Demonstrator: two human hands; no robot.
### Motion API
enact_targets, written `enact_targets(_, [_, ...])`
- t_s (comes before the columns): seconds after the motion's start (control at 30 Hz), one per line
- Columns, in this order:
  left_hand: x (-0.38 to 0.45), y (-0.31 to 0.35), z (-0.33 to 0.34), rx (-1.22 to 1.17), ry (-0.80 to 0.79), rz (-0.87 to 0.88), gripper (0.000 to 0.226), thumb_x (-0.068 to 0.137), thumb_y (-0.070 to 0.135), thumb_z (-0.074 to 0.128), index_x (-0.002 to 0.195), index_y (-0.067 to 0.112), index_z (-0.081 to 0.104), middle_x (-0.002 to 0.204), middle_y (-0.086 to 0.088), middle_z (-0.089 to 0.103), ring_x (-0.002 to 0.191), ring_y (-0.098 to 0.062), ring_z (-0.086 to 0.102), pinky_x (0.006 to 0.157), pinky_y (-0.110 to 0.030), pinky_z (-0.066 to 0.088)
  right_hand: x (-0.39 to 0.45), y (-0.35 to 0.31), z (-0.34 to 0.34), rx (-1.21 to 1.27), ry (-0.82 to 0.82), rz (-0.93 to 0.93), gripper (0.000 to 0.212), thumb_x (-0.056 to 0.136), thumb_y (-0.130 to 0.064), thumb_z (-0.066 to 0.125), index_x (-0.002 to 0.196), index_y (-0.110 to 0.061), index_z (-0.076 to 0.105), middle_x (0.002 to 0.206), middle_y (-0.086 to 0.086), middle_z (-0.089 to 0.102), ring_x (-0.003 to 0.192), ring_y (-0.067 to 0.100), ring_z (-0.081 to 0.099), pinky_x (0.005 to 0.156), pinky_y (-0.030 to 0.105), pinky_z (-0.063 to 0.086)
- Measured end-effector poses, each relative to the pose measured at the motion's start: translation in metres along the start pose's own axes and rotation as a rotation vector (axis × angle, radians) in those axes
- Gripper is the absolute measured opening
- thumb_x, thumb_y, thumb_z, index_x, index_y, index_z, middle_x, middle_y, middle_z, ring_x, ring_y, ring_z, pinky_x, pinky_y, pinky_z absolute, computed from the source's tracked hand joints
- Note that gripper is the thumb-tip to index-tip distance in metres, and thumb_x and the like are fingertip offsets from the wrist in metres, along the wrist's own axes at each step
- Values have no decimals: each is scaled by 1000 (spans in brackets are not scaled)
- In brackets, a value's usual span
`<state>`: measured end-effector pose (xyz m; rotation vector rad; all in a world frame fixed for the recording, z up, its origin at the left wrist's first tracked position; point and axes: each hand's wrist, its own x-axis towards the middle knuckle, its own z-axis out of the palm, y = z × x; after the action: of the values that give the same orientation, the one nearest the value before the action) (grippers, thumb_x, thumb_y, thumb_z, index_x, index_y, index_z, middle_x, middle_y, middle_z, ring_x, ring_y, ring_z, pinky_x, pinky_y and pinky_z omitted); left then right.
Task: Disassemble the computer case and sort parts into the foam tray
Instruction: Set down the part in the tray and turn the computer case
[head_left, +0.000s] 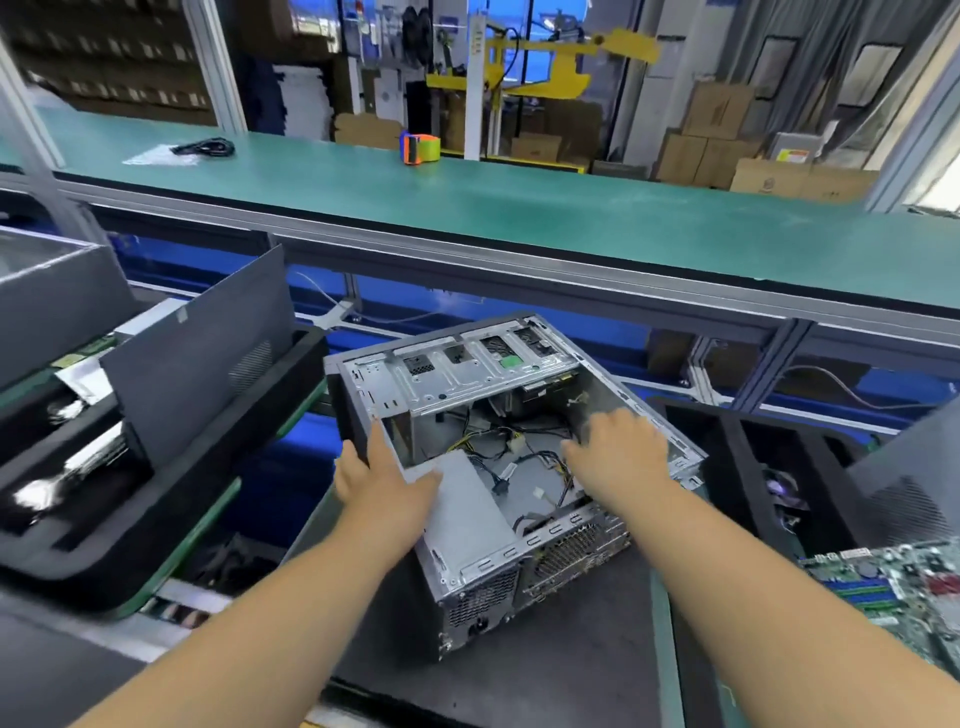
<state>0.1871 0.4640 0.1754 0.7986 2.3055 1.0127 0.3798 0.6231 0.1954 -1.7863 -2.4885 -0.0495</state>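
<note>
Nearest me, both bare forearms reach forward to the open computer case (498, 467), which lies on its side on a dark mat, skewed to the mat's edges. The left hand (382, 480) holds the case's left wall, thumb over the rim beside the grey power supply box (467, 512), so that grip is closed on the chassis. The right hand (621, 454) is down inside the case over the loose bundle of cables (524, 457); its fingers curve downward but their tips are hidden, so I cannot tell whether that grip has anything in it.

Right of the case a green motherboard (898, 587) lies flat, already out. Left of the case sits a black foam tray (171, 483) with a dark side panel (208, 343) standing on edge in a slot. Beyond the case runs the green tabletop (519, 208) of the line, carrying a tape dispenser (422, 148) and a black cord (205, 147).

The risks I'd watch: the stamped steel edges inside the case look sharp, and a hand working blind among the cables could get nicked. A tug on a still-plugged connector could jerk the case across the mat. The power supply, if loosened, could drop onto the wiring
</note>
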Motion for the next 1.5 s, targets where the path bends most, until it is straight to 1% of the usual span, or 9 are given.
enact_targets(0.17, [-27, 15, 28, -76, -13, -129, 93, 89, 43, 59, 154, 33, -7, 161, -1, -8, 143, -34, 23, 111, -46, 34, 42, 49, -1, 87, -50, 82, 74, 89, -62, 52, 139, -9, 40, 140, 15, 46, 127, 37, 43, 101, 44, 39])
enact_targets(0.27, [-34, 21, 37, 12, 76, -162, 92, 89, 43, 57, 154, 30, -6, 161, -5, 0, 141, -35, 24, 108, -46, 37, 45, 68, 8, 117, -154, 76, 88, 88, -69, 49, 150, -10, 27, 147, 16, 41, 131, 37, 43, 102, 46, 42])
enact_targets(0.4, [-40, 26, 45, 260, 173, -114, 86, 93, 54, 46, 154, 25, -8, 157, -14, 7, 138, -35, 23, 99, -46, 39, 36, 74, 18, 75, -111, 33, 95, 90, -74, 38, 157, -13, 12, 154, 14, 35, 134, 35, 42, 102, 45, 40])
enact_targets(0.57, [-37, 29, 49, 509, 154, -98, 87, 92, 68, 29, 155, 21, -10, 155, -18, 6, 135, -37, 25, 91, -44, 43, 29, 74, 20, 45, -104, 59, 94, 91, -74, 32, 158, -13, 8, 155, 14, 33, 135, 35, 40, 103, 45, 37])
enact_targets(0.87, [-12, 9, 30, 649, 113, 26, 112, 70, 93, 25, 155, 27, -3, 146, -16, 19, 128, -37, 34, 92, -45, 43, -6, 68, 21, 94, -96, 152, 95, 94, -71, 26, 157, -4, 3, 154, 17, 31, 136, 34, 38, 106, 44, 36])
enact_targets(1.1, [16, -6, -1, 669, 34, 195, 110, 69, 92, 27, 155, 30, -5, 148, -16, 21, 131, -36, 36, 92, -44, 44, -41, 42, 17, 117, -122, 255, 99, 92, -69, 40, 154, 2, 9, 151, 19, 33, 135, 34, 39, 104, 43, 39])
enact_targets(1.23, [33, -12, -14, 661, -7, 280, 109, 70, 92, 31, 155, 32, -4, 150, -15, 21, 133, -35, 34, 92, -44, 43, -58, 26, 16, 77, -149, 325, 104, 91, -69, 39, 154, 4, 1, 154, 19, 28, 136, 33, 37, 104, 41, 38])
enact_targets(1.37, [52, -13, -25, 663, -66, 346, 109, 70, 91, 34, 155, 34, -4, 155, -15, 16, 138, -35, 31, 98, -45, 42, -74, 9, 16, 70, -139, 404, 106, 88, -69, 43, 154, 4, 2, 152, 18, 32, 135, 32, 40, 104, 40, 38])
enact_targets(1.5, [71, -14, -36, 669, -123, 398, 110, 68, 92, 34, 154, 36, -6, 155, -14, 17, 136, -34, 34, 95, -44, 44, -83, -8, 12, 47, -167, 454, 107, 87, -70, 43, 153, 4, 1, 152, 17, 32, 135, 31, 39, 104, 41, 37])
